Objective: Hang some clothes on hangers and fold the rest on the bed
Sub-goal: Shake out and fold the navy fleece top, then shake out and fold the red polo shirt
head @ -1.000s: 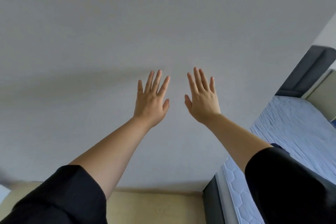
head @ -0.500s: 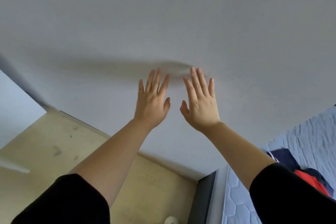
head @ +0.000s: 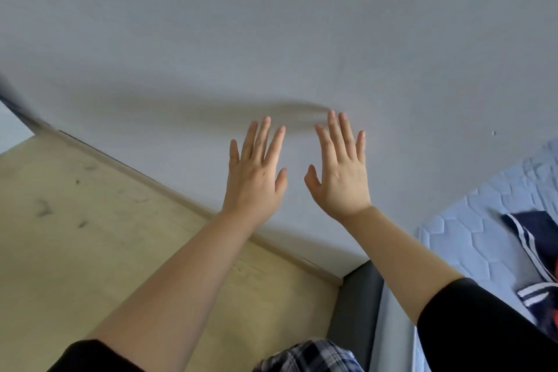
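My left hand (head: pixel 255 174) and my right hand (head: pixel 339 174) are held out side by side in front of a plain grey wall, backs toward me, fingers straight and spread. Neither holds anything. At the right lies the bed (head: pixel 471 229) with a pale blue quilted mattress. On it, at the right edge, lies a dark navy garment with white stripes (head: pixel 531 238), with a bit of red-orange cloth (head: pixel 554 273) beside it. No hangers are in view.
The grey wall (head: pixel 271 39) fills the upper view. A beige floor (head: pixel 90 235) spreads at the lower left, with a skirting strip along the wall. The bed's dark grey frame (head: pixel 353 305) stands at the bottom centre. Plaid cloth (head: pixel 308 356) shows at the bottom edge.
The view has swung down and left: more floor shows, and the clothes on the bed have come into sight. Both hands stay raised and spread, empty.
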Action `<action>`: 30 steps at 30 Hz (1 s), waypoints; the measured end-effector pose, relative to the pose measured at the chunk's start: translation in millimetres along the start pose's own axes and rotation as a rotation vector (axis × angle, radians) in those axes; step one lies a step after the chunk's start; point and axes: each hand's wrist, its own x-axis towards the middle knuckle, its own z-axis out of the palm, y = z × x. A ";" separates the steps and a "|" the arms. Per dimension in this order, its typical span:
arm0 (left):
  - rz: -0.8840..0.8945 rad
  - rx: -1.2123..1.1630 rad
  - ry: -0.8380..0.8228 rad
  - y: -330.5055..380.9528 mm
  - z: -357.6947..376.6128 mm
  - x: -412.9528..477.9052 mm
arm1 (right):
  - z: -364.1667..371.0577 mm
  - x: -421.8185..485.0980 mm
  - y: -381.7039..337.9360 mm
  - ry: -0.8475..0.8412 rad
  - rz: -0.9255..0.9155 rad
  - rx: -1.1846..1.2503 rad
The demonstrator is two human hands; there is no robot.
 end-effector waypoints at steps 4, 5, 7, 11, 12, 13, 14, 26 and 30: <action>-0.017 0.019 -0.024 19.5 42.3 -34.3 | 12.9 -59.0 23.0 -0.022 0.030 -0.004; -0.022 0.019 -0.033 30.1 48.4 -43.1 | 10.2 -72.8 28.7 -0.032 0.037 -0.006; -0.011 0.019 -0.036 59.7 56.3 -62.9 | -3.2 -101.5 40.8 -0.042 0.063 0.002; 0.023 -0.010 -0.066 136.6 64.0 -99.4 | -45.2 -159.4 72.0 -0.086 0.150 0.035; 0.036 -0.004 -0.076 155.1 66.9 -107.1 | -55.9 -174.5 81.0 -0.089 0.169 0.037; 0.046 -0.001 -0.087 171.3 69.7 -111.6 | -65.3 -187.3 89.9 -0.092 0.188 0.035; 0.054 0.002 -0.103 188.3 74.1 -116.5 | -74.1 -201.1 100.0 -0.095 0.207 0.034; 0.143 -0.112 -0.390 346.6 185.0 -150.7 | -80.7 -354.6 233.7 -0.264 0.647 0.055; 0.167 -0.194 -0.589 384.9 228.6 -168.9 | -61.8 -402.9 266.0 -0.420 0.819 0.025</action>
